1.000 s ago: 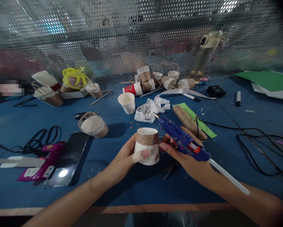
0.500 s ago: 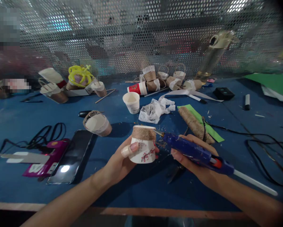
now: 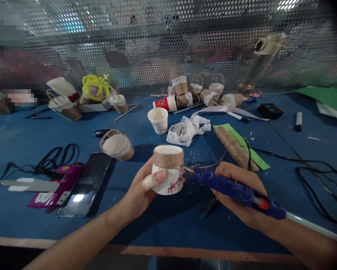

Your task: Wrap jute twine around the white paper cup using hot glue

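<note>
My left hand [image 3: 147,182] is closed round a white paper cup [image 3: 168,182] with a red printed pattern, its mouth tilted slightly toward me. Brown twine [image 3: 168,159] is wound in a band below the rim. In my right hand [image 3: 241,187] is a blue hot glue gun [image 3: 227,187], a white glue stick [image 3: 311,225] coming out of its back end. The gun's metal nozzle [image 3: 188,170] is at the cup's right side, just under the twine band; whether it touches cannot be made out. A loose strand of twine runs from there toward the twine roll [image 3: 234,146].
A twine-and-lace cup basket [image 3: 117,145], a phone [image 3: 85,183] and a purple power strip [image 3: 57,185] lie to the left. Beyond my hands are an empty paper cup [image 3: 158,120], white lace [image 3: 182,131] and several finished baskets. A bottle [image 3: 256,63] leans against the mesh panel [image 3: 146,56].
The nozzle has moved from near the cup's rim down to the lower edge of the twine band. The cup has tipped toward me, showing more of its inside.
</note>
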Demonstrator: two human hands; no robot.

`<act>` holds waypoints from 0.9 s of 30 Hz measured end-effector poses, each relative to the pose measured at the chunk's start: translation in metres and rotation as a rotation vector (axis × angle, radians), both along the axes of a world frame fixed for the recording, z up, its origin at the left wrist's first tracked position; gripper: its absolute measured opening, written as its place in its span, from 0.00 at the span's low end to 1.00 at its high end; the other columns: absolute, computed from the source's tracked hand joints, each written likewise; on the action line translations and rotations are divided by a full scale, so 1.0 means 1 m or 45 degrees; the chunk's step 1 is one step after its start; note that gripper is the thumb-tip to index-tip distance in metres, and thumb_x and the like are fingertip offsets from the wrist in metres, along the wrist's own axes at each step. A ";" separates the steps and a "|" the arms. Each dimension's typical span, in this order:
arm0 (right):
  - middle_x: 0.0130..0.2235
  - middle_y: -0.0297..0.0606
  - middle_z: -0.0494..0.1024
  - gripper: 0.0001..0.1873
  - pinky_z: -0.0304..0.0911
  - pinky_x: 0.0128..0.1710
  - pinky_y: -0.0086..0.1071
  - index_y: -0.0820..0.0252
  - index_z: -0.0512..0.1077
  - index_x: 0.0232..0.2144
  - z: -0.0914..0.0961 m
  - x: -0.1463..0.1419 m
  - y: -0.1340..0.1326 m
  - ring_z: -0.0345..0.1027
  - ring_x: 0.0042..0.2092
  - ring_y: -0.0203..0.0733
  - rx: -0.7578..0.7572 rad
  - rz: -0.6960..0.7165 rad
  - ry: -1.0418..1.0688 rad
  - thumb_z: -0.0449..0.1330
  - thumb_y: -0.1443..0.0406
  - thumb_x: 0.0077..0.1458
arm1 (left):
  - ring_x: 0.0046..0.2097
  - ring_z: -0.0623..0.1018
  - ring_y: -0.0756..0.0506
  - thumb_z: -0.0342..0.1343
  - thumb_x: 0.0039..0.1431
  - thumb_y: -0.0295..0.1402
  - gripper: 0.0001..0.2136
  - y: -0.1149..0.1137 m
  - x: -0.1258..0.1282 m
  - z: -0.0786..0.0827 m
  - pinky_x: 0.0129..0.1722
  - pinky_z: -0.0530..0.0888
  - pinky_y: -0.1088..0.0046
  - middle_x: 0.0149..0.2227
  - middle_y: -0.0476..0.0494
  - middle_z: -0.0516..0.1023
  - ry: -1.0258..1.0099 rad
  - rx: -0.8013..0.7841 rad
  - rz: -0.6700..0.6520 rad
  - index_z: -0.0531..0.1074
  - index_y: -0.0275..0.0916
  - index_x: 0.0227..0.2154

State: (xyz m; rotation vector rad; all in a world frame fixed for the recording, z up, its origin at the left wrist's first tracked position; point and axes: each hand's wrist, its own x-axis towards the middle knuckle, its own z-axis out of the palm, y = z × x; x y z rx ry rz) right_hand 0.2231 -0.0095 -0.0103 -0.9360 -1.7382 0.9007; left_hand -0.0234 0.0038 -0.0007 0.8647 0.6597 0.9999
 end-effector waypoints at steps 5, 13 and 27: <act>0.24 0.30 0.63 0.12 0.48 0.23 0.33 0.55 0.60 0.22 0.005 0.000 -0.002 0.56 0.24 0.36 0.053 -0.026 -0.082 0.61 0.69 0.48 | 0.47 0.79 0.39 0.62 0.55 0.39 0.25 -0.002 -0.001 -0.003 0.47 0.74 0.64 0.47 0.41 0.81 0.208 0.083 0.122 0.69 0.44 0.56; 0.23 0.28 0.60 0.15 0.47 0.24 0.32 0.56 0.56 0.22 0.014 0.000 -0.005 0.54 0.23 0.35 0.046 -0.047 -0.203 0.61 0.70 0.48 | 0.50 0.77 0.38 0.63 0.55 0.40 0.24 -0.001 0.000 -0.003 0.49 0.73 0.66 0.51 0.42 0.79 0.270 0.138 0.145 0.70 0.45 0.55; 0.23 0.29 0.61 0.13 0.50 0.24 0.32 0.56 0.58 0.22 0.015 0.001 -0.004 0.55 0.24 0.35 0.009 -0.029 -0.187 0.60 0.71 0.48 | 0.47 0.79 0.40 0.61 0.57 0.38 0.20 0.001 -0.001 -0.005 0.47 0.75 0.68 0.48 0.42 0.81 0.199 0.074 0.089 0.73 0.42 0.53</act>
